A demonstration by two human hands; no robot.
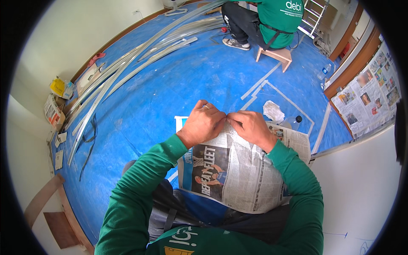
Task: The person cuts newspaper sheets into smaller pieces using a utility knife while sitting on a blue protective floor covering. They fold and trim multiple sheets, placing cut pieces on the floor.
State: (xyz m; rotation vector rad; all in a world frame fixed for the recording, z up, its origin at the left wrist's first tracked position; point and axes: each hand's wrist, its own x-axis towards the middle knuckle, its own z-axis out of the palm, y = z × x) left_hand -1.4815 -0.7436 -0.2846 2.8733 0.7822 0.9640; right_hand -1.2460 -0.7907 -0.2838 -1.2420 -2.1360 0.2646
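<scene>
An open newspaper sheet (250, 178) hangs in front of me above my lap, its top edge pinched between both hands. My left hand (203, 122) is closed on that edge, a ring showing on one finger. Right beside it, my right hand (251, 127) is closed on the same edge, and the two hands' fingertips meet near the middle. The paper creases downward from where they meet. Just beyond my right hand lie a crumpled white piece (273, 111) and a clear bottle with a dark cap (293, 122).
Blue sheeting (161, 97) covers the floor. Long metal channels (123, 63) lie along the left. A co-worker (272, 25) in green sits on a low wooden stool (276, 54) at the far side, near a ladder (313, 17). Newspaper covers a panel (369, 93) at right.
</scene>
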